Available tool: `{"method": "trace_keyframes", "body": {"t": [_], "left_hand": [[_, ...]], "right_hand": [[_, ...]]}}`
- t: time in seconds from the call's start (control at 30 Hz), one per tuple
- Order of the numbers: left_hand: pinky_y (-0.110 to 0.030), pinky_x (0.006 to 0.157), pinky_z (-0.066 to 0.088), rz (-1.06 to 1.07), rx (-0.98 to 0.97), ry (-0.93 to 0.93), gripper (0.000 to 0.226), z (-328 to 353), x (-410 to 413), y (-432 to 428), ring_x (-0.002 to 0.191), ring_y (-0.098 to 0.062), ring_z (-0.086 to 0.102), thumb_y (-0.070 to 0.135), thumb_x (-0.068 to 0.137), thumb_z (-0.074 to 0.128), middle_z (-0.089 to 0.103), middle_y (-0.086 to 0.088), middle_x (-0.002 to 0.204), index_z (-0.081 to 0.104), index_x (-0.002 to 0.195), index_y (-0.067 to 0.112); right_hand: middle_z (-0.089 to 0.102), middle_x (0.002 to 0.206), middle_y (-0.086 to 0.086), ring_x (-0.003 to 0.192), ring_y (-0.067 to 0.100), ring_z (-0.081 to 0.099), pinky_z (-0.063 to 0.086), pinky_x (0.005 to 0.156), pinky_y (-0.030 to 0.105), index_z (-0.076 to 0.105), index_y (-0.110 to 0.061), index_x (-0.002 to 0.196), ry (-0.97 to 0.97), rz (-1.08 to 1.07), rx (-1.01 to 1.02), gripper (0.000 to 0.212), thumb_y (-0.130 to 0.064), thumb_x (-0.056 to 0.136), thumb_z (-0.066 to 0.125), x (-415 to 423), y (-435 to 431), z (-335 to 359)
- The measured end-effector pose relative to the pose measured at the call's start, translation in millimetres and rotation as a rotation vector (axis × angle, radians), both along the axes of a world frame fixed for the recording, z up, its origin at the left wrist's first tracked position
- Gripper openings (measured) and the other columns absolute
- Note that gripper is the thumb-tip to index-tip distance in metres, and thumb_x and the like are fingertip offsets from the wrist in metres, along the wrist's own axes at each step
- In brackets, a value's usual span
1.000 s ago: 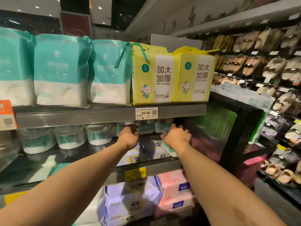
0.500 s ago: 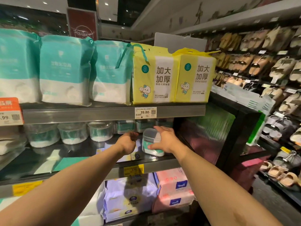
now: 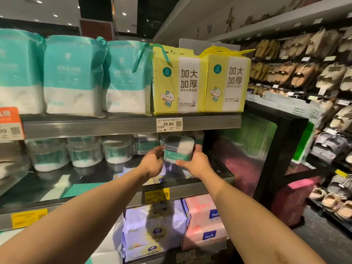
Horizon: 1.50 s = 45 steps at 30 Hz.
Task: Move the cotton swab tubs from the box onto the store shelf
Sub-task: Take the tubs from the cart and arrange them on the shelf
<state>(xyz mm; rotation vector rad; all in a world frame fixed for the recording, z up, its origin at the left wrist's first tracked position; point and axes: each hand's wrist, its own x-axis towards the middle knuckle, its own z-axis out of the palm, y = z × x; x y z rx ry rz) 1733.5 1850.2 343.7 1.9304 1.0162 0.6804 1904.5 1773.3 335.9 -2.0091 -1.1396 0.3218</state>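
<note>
Over the shelf [image 3: 57,180], left hand [image 3: 152,164] and right hand [image 3: 198,163] clamp fingers round 1 tub [image 3: 179,149].

Left hand [image 3: 152,163], right hand [image 3: 198,162] outstretched, clasping tub [image 3: 179,149] between them.

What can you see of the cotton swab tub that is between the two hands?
The cotton swab tub looks like clear plastic, with a teal label band round its lower part; white swabs show through the top. It is a little blurred. The left hand and the right hand hold it by its sides above the middle shelf, in front of the other tubs.
</note>
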Motion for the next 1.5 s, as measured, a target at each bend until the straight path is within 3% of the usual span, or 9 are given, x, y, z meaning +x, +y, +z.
{"method": "trace_keyframes", "body": {"t": [0.1, 0.23, 0.33, 0.53, 0.77, 0.93, 1.13, 1.27, 1.5], "left_hand": [[-0.045, 0.099, 0.054, 0.049, 0.082, -0.011, 0.04, -7, 2, 19, 0.115, -0.028, 0.065, 0.006, 0.097, 0.048, 0.068, -0.004, 0.126, 0.057, 0.133, 0.021], [-0.042, 0.105, 0.047, 0.139, 0.14, -0.038, 0.044, -4, 6, 29, 0.12, -0.03, 0.06, 0.013, 0.099, 0.047, 0.062, -0.009, 0.133, 0.052, 0.142, 0.015], [-0.045, 0.106, 0.047, 0.17, 0.16, -0.043, 0.049, -5, 12, 41, 0.123, -0.036, 0.059, 0.024, 0.094, 0.046, 0.062, -0.013, 0.135, 0.051, 0.142, 0.015], [-0.043, 0.097, 0.051, 0.196, 0.183, 0.067, 0.038, 5, 28, 45, 0.112, -0.04, 0.062, 0.024, 0.102, 0.048, 0.065, -0.021, 0.126, 0.056, 0.134, 0.006], [-0.045, 0.095, 0.053, 0.144, 0.241, 0.133, 0.045, 4, 38, 61, 0.109, -0.042, 0.064, 0.022, 0.1, 0.042, 0.063, -0.024, 0.128, 0.047, 0.143, 0.01], [-0.046, 0.106, 0.048, 0.113, 0.198, 0.076, 0.061, 4, 41, 73, 0.123, -0.035, 0.059, 0.025, 0.091, 0.045, 0.058, -0.008, 0.142, 0.042, 0.152, 0.025], [-0.048, 0.105, 0.049, 0.083, 0.216, -0.022, 0.074, 0, 25, 101, 0.125, -0.024, 0.06, 0.03, 0.07, 0.045, 0.059, 0.0, 0.142, 0.051, 0.143, 0.029], [-0.041, 0.1, 0.049, 0.314, 0.382, 0.018, 0.035, 15, -1, 77, 0.113, -0.035, 0.062, 0.032, 0.095, 0.048, 0.064, -0.013, 0.13, 0.066, 0.12, 0.015], [-0.039, 0.103, 0.036, 0.472, 0.408, 0.197, 0.043, 18, -28, 75, 0.127, -0.041, 0.05, 0.026, 0.109, 0.035, 0.052, -0.029, 0.139, 0.052, 0.135, -0.003]], "right_hand": [[0.057, 0.129, 0.014, 0.117, 0.033, 0.058, 0.051, 0.096, 0.043, 0.046, -0.008, 0.127, 0.018, -0.017, 0.117, 0.073, -0.036, 0.075, 0.089, -4, 15, -3], [0.05, 0.137, 0.017, 0.126, 0.035, 0.051, 0.045, 0.103, 0.041, 0.051, -0.004, 0.13, 0.042, -0.078, 0.215, 0.075, -0.039, 0.075, 0.088, -9, 37, -5], [0.058, 0.126, 0.018, 0.115, 0.034, 0.057, 0.05, 0.096, 0.041, 0.054, 0.0, 0.117, 0.118, -0.13, 0.256, 0.065, -0.036, 0.075, 0.089, -7, 52, -1], [0.064, 0.121, 0.022, 0.115, 0.038, 0.06, 0.049, 0.097, 0.04, 0.062, 0.005, 0.118, 0.092, -0.17, 0.252, 0.04, -0.019, 0.089, 0.076, -1, 68, 5], [0.062, 0.117, 0.014, 0.109, 0.036, 0.062, 0.054, 0.093, 0.046, 0.06, -0.008, 0.119, -0.011, -0.237, 0.318, 0.04, -0.029, 0.087, 0.076, 9, 91, 2], [0.066, 0.121, 0.009, 0.113, 0.032, 0.063, 0.053, 0.089, 0.036, 0.062, -0.018, 0.123, -0.165, -0.215, 0.286, 0.039, -0.044, 0.093, 0.066, 13, 100, 9], [0.064, 0.121, 0.008, 0.114, 0.033, 0.061, 0.055, 0.09, 0.042, 0.056, -0.017, 0.12, -0.114, -0.214, 0.361, 0.041, -0.042, 0.089, 0.069, 0, 104, 2], [0.059, 0.12, 0.011, 0.11, 0.034, 0.06, 0.049, 0.08, 0.035, 0.055, -0.017, 0.118, -0.056, -0.236, 0.272, 0.033, -0.034, 0.092, 0.065, -19, 108, -5], [0.061, 0.122, 0.012, 0.111, 0.037, 0.063, 0.052, 0.082, 0.038, 0.057, -0.017, 0.122, -0.059, -0.291, 0.225, 0.032, -0.034, 0.094, 0.059, -37, 116, -5]]}}
